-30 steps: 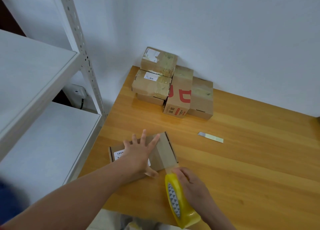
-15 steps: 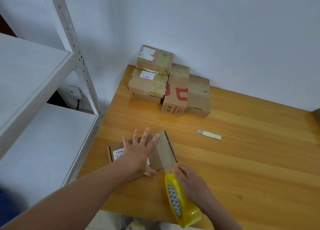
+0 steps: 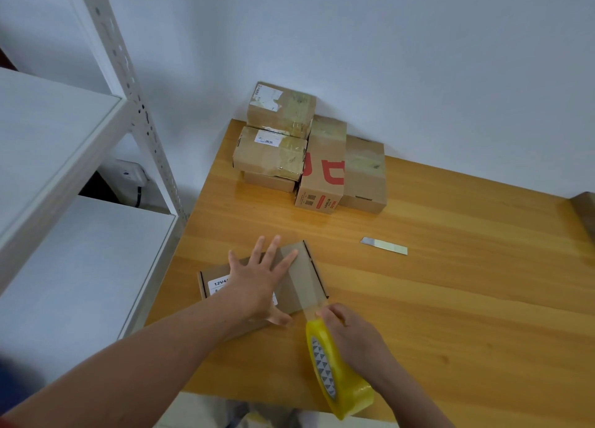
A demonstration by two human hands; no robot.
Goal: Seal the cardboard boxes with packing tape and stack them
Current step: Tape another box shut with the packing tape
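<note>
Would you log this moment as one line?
left hand presses box | right hand grips tape roll | tape strip across box

Left hand (image 3: pixel 257 282): flat, fingers spread — pressing down, arm extended.
Right hand (image 3: pixel 352 334): curled round the tape roll (image 3: pixel 341 379).

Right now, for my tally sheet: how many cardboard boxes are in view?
6: near box under the left hand; five against the wall: top box, middle box, flat bottom box, red-printed box, plain box on its right. Others may hide behind.
</note>
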